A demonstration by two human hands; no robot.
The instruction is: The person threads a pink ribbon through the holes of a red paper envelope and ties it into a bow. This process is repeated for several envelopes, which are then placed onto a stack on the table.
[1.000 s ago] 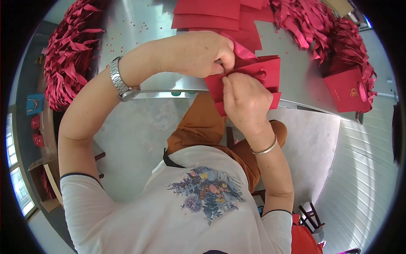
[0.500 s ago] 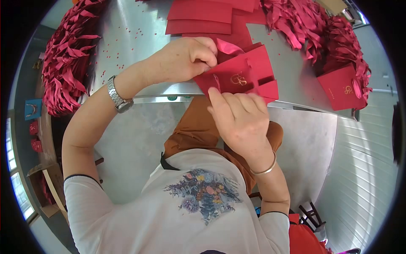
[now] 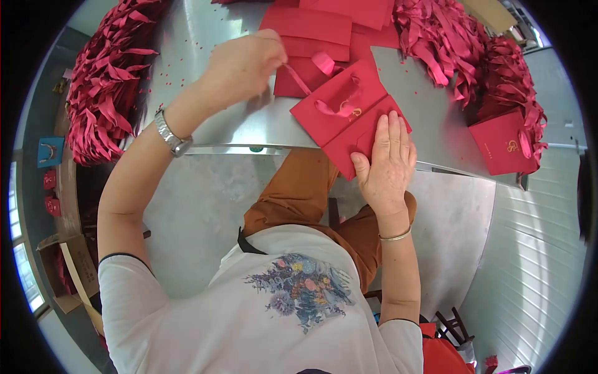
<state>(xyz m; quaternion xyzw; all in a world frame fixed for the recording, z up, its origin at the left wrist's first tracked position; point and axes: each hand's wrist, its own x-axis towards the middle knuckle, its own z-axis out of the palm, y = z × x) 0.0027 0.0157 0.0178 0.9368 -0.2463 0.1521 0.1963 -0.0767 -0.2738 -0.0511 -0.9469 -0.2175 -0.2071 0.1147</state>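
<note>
Ribbon (image 3: 336, 113) partly hides gold lettering (image 3: 357, 112) on the red bag (image 3: 347, 134).

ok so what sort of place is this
Probably a small packaging workshop, judging by the metal worktable, the heap of red ribbons at its left and the red gift bag under the right hand.

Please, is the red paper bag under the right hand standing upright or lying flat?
Lying flat: the red paper bag's printed face points upward, with the right hand spread upon it.
</note>
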